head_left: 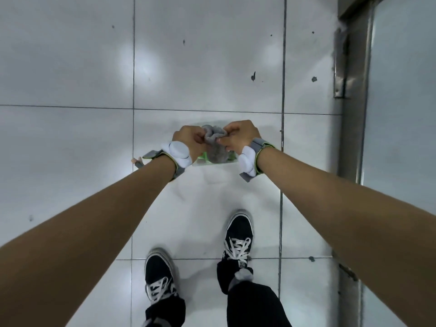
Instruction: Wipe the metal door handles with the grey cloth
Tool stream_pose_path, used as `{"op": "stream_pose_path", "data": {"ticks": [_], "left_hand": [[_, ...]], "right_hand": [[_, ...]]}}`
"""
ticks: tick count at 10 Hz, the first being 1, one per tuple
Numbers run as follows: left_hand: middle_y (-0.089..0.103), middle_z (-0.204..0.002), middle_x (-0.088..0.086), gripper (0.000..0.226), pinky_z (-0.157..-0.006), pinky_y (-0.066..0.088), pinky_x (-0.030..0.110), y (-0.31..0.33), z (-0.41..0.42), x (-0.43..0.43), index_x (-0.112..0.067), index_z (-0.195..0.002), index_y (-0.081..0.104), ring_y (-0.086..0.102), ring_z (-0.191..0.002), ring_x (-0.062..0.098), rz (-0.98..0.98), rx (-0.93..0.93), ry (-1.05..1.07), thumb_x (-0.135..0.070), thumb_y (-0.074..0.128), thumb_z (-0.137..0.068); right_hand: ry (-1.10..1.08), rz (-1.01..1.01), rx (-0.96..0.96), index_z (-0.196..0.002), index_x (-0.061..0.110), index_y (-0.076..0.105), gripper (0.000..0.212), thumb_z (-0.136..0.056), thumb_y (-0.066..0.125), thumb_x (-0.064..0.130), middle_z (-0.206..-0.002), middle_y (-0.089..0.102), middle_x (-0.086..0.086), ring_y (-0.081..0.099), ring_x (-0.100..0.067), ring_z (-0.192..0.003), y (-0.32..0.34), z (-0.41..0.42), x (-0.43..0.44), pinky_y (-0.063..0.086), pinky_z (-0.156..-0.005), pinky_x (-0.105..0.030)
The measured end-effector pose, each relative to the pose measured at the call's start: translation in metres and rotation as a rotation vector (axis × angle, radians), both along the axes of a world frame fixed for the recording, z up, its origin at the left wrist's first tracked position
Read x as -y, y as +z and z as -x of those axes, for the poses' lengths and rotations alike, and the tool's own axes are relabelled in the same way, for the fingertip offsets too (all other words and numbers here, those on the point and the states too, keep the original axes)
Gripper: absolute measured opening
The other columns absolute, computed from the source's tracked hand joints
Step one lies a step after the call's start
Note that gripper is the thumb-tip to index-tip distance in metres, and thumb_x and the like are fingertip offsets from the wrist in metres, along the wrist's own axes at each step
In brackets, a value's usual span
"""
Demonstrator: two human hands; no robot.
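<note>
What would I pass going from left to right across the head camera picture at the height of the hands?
Left wrist band → left hand → grey cloth → right hand → right wrist band → metal door frame.

Open floor ahead; metal door frame right.

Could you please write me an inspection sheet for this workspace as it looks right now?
Surface: white tiled floor, dark specks, glare patches.
Job's things: grey cloth bunched between both hands; door handles not in view.
Clutter: clear container with green inside, under the cloth, mostly hidden.
Grippers: left hand and right hand both gripping the cloth; wrist bands on both.
Cables: nothing seen.
Surroundings: metal door frame at right; black shoes below.
</note>
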State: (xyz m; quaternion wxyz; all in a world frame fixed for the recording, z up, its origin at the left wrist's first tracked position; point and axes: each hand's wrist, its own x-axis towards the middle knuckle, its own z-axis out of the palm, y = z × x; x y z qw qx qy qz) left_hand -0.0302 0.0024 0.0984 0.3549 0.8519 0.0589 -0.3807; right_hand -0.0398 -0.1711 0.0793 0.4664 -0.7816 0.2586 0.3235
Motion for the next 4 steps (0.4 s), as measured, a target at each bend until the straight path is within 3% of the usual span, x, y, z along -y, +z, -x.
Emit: {"op": "stream_pose_path", "data": {"ticks": [1,2,3,4], "left_hand": [[0.073,-0.112,0.026,0.026,-0.096,0.057,0.053,0.002,-0.008,0.002,-0.003,-0.11,0.072,0.069,-0.106,0.041,-0.02,-0.067,-0.039,-0.022,0.07,-0.092],[0.074,-0.118,0.017,0.022,-0.097,0.057,0.047,0.008,-0.014,-0.002,-0.012,-0.114,0.072,0.07,-0.108,0.037,-0.079,-0.064,0.0,-0.02,0.067,-0.094],[0.078,-0.098,0.019,0.014,-0.087,0.062,0.044,0.025,-0.022,-0.008,-0.011,-0.09,0.073,0.074,-0.088,0.034,-0.05,-0.026,-0.008,-0.022,0.065,-0.096],[0.07,-0.077,0.017,0.029,-0.061,0.055,0.033,0.055,-0.024,-0.016,-0.002,-0.081,0.067,0.062,-0.065,0.029,0.012,-0.086,0.076,-0.022,0.058,-0.1]], "right_hand": [[0.059,-0.009,-0.023,-0.12,0.01,0.08,0.035,-0.085,0.085,0.013,-0.109,0.077,-0.01,0.074,-0.029,-0.111,-0.007,-0.008,-0.001,0.058,-0.1,-0.032],[0.071,0.004,-0.047,-0.118,0.016,0.08,0.031,-0.089,0.078,0.006,-0.12,0.079,-0.008,0.073,-0.029,-0.121,0.0,-0.015,0.002,0.054,-0.096,-0.026],[0.001,-0.053,-0.019,-0.085,0.022,0.077,0.022,-0.094,0.07,0.004,-0.108,0.082,-0.016,0.078,-0.036,-0.101,0.017,-0.023,0.006,0.065,-0.097,-0.043],[-0.063,-0.127,-0.002,-0.085,0.014,0.075,0.017,-0.1,0.068,0.012,-0.086,0.079,-0.017,0.073,-0.032,-0.077,0.051,-0.027,0.003,0.065,-0.077,-0.042]]}}
